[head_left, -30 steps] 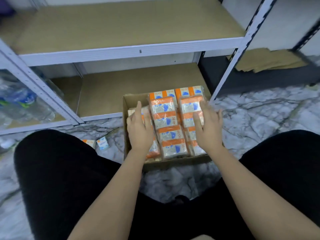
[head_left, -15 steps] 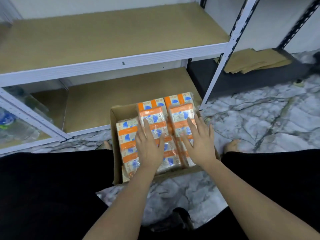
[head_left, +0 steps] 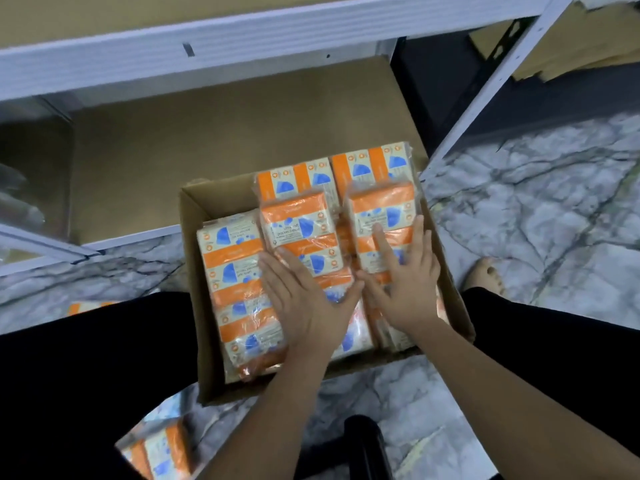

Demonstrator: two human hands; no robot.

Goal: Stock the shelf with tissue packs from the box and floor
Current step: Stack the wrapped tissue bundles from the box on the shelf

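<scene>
Your left hand [head_left: 304,299] lay flat, fingers straight, on the middle row of tissue packs [head_left: 301,233] in the cardboard box [head_left: 194,271]. Your right hand [head_left: 405,289] was spread wide on the right row, gripping nothing. The box sat on the marble floor [head_left: 536,202], just before the lowest shelf [head_left: 225,133]. Another pack [head_left: 159,452] lay on the floor near your left leg.

Glossy, crinkled plastic wraps the tissue packs [head_left: 301,233]. The box [head_left: 194,271] is matt brown cardboard. Shelf [head_left: 242,126] boards look like dull fibreboard, framed in painted metal; the floor [head_left: 536,209] is polished marble.
</scene>
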